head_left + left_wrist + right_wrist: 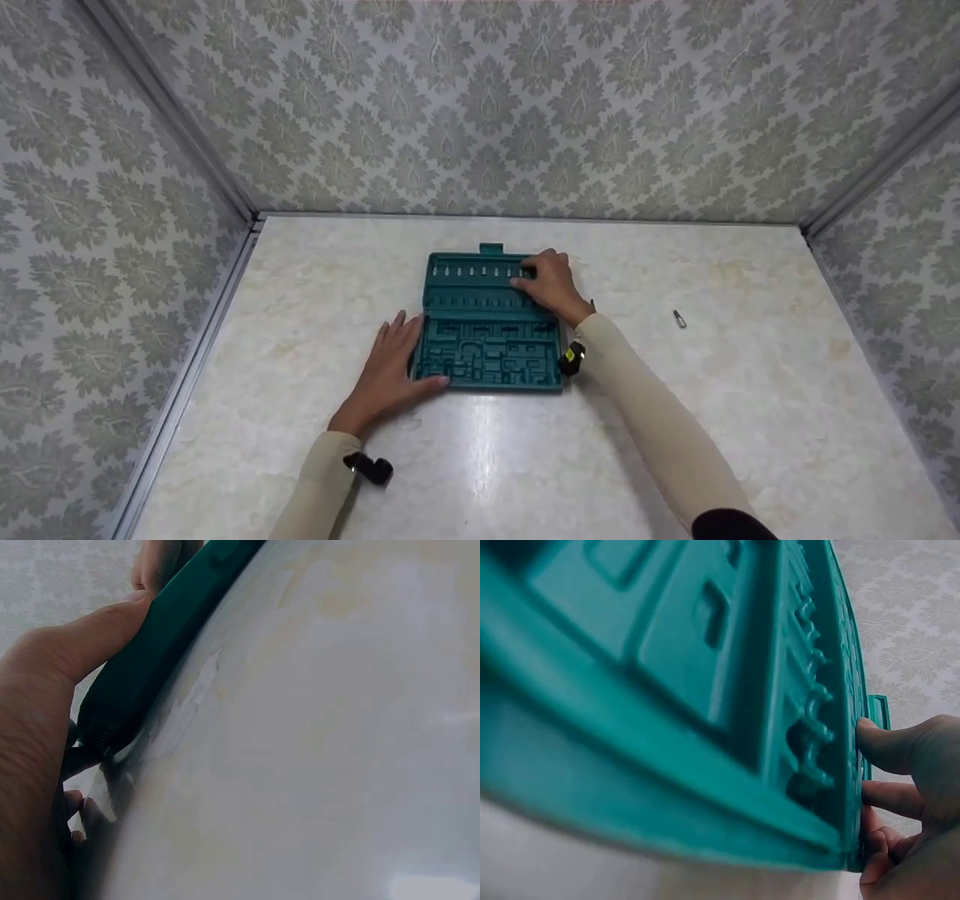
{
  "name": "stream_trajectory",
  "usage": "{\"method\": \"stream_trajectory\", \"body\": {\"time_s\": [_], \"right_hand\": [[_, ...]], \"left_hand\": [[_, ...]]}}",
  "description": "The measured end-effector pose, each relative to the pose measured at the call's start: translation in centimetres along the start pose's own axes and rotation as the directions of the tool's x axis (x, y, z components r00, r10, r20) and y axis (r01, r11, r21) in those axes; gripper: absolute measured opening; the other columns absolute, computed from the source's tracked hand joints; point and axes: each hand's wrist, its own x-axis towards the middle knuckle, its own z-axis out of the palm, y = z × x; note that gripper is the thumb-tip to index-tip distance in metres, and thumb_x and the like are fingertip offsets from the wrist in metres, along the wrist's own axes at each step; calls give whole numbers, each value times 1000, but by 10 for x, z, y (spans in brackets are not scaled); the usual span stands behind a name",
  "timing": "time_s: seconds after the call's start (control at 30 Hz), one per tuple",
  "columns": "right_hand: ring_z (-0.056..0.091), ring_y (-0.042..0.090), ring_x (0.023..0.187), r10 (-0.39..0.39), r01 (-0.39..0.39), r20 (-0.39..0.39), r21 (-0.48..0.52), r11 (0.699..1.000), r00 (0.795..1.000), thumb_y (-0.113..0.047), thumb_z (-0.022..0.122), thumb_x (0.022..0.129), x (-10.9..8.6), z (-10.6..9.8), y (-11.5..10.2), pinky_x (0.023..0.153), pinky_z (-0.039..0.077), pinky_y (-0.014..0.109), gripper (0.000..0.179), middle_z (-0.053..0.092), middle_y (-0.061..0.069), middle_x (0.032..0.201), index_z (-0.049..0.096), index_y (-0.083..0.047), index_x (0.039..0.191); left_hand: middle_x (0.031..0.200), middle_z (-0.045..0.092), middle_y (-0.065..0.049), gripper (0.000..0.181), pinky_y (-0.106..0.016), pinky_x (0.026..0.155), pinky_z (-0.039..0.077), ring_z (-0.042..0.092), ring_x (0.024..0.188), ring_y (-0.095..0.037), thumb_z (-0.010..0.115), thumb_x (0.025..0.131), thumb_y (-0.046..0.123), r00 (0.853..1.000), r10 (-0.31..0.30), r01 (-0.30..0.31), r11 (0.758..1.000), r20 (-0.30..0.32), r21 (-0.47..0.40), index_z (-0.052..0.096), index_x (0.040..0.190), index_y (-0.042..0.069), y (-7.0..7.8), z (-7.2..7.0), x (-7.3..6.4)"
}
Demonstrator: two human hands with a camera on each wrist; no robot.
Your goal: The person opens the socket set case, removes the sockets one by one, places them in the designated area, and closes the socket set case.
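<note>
Pale tabletop: open green case, halves crosswise, latch pointing away

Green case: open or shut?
Open: the head view shows both halves of the green case spread apart, exposing a row of silvery bits and moulded recesses.

The head camera looks forward and down; close wrist views share the green case.
</note>
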Motion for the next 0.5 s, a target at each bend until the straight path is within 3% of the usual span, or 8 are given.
{"method": "stream_trajectory", "body": {"time_s": [0.13, 0.17, 0.3, 0.5], "right_hand": [[53, 37, 126, 68, -68, 3, 58, 996, 998, -23, 80, 104, -4, -4, -8, 112, 46, 55, 43, 65, 21, 135, 74, 2, 137], [51, 38, 130, 110, -110, 11, 71, 991, 994, -19, 80, 104, -9, -8, -18, 114, 46, 56, 43, 63, 23, 137, 72, 4, 139], [52, 33, 131, 186, -186, 12, 172, 967, 982, -12, 79, 102, -10, -9, -23, 116, 49, 51, 39, 61, 19, 139, 70, 1, 138], [60, 32, 115, 173, -153, -42, 295, 943, 984, -3, 75, 102, -8, -7, -19, 105, 53, 49, 24, 66, 20, 127, 70, 2, 124]], "left_hand": [[183, 23, -9, 126, -50, 138, -2, 4, 172, -29, 77, 86, 77, 1000, -3, 3, 1000, -2, -1, 19, 178, 13, 1, 0, 0], [183, 23, -9, 126, -50, 138, -2, 4, 172, -30, 77, 86, 76, 1000, -5, 5, 1000, -3, 0, 19, 178, 13, 1, 0, 0], [182, 25, -9, 125, -52, 138, -1, 5, 172, -31, 77, 86, 76, 1000, -12, 12, 1000, -4, 11, 20, 178, 13, 3, 0, 0], [183, 24, -8, 126, -49, 138, -2, 4, 172, -29, 76, 86, 78, 1000, -13, 13, 1000, -5, 18, 20, 178, 13, 2, 1, 0]]}}
